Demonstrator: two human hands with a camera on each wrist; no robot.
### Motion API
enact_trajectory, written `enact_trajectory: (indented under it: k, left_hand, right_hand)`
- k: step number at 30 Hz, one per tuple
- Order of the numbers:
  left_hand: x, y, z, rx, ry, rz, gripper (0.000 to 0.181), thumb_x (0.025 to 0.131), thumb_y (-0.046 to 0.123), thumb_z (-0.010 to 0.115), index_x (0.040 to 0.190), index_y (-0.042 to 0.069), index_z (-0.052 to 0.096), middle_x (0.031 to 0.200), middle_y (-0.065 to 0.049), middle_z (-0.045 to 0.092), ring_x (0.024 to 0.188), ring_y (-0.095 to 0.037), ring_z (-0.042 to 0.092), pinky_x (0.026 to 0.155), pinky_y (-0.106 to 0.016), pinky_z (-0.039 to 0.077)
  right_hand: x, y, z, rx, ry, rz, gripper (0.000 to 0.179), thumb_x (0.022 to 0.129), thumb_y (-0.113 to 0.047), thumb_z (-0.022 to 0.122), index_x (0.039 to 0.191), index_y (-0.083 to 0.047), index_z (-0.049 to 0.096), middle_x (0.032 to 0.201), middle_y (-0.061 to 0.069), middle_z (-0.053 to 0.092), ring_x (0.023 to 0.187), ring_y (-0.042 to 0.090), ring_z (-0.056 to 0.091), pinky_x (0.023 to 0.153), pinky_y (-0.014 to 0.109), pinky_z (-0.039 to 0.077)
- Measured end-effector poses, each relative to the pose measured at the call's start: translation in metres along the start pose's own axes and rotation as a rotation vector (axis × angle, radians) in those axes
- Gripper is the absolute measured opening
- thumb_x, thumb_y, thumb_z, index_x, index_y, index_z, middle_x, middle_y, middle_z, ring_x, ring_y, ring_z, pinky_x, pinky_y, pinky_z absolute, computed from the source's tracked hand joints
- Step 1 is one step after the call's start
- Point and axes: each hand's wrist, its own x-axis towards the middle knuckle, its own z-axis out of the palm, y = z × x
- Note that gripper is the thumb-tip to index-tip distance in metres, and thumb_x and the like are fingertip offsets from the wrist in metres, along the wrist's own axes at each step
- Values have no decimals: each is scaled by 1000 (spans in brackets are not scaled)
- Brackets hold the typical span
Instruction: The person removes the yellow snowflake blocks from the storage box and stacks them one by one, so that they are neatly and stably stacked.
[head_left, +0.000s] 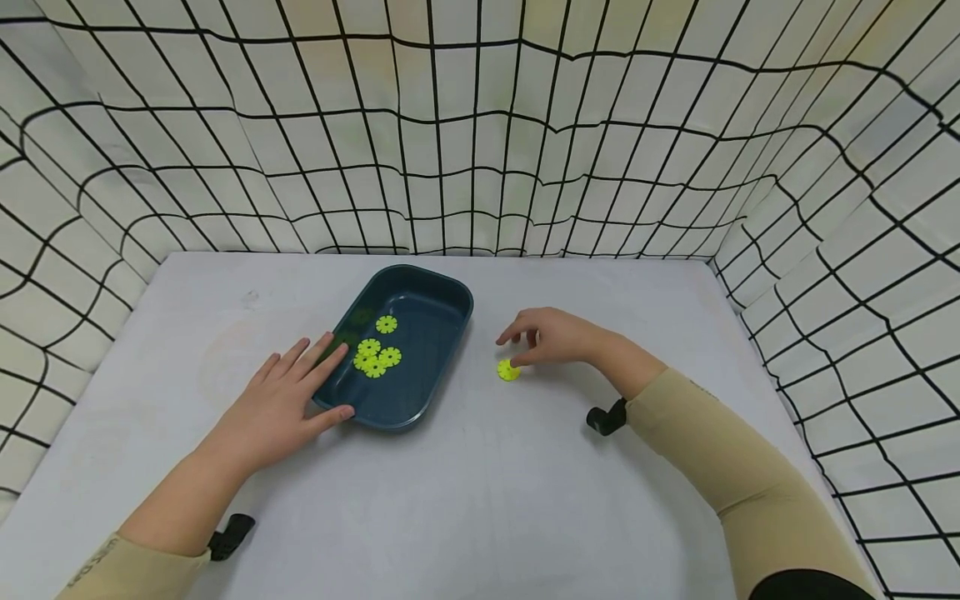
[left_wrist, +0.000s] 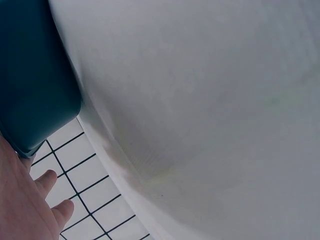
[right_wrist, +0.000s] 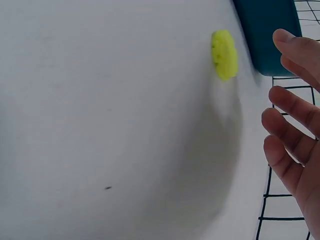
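Note:
A dark blue-green tray (head_left: 427, 392) lies on the white table, holding several yellow-green notched discs (head_left: 386, 325) on its left side. My left hand (head_left: 281, 408) rests at the tray's left rim, fingers spread and thumb at the near corner. Right of the tray, one loose yellow-green notched disc (head_left: 508, 370) lies on the table. Over it hovers my right hand (head_left: 558, 336), thumb near the disc's edge in the head view. In the right wrist view the disc (right_wrist: 224, 55) sits apart from the loosely bent fingers (right_wrist: 287, 127), which hold nothing.
The white tabletop (head_left: 480, 508) spreads in front of the tray and to both sides. A black wire grid (head_left: 480, 125) backed by white sheeting encloses the back and sides. Black wrist devices (head_left: 606, 417) sit under both forearms.

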Motion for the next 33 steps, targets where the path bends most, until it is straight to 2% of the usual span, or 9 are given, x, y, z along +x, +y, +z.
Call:
enact_trajectory:
  k: [7,11,21,27,33]
  left_hand:
    - [-1,0,-1,-1,-3,-2,96,89,74,49,161,19,17,166,-11,12,149,-41,13,115,-65,12]
    - [-2,0,-2,-5,-4,-2,95,90,73,49,161,19,17,166,-10,11,149,-41,12,115,-65,12]
    - [-2,-2,-1,12,-11,-5,95,90,74,48,161,19,17,166,-10,11,149,-41,13,115,-65,13]
    - [-2,-1,-1,6,-11,-9,96,89,74,48,161,19,17,166,-10,11,149,-41,13,115,-65,12]
    - [-1,2,-3,0,-22,-9,95,90,74,49,160,19,17,166,-10,10,149,-41,12,115,-65,12]
  right_hand:
    - [8,-10,-15,74,31,-33,36,87,-26,79,121,-15,72,110,9,67,85,16,59,72,32,51]
    - [18,-17,-22,98,49,-43,36,86,-28,80,120,-18,73,110,10,68,87,16,60,73,32,51]
    - [53,-49,-36,151,36,-33,33,87,-31,78,119,-23,73,110,3,66,99,20,60,76,32,53]
    - [84,-66,-40,108,-9,-4,33,87,-38,77,118,-29,72,109,-3,65,100,12,61,81,29,53]
    - [115,-84,-39,15,-96,-1,38,88,-40,75,124,-26,70,108,-7,64,98,11,58,83,28,51]
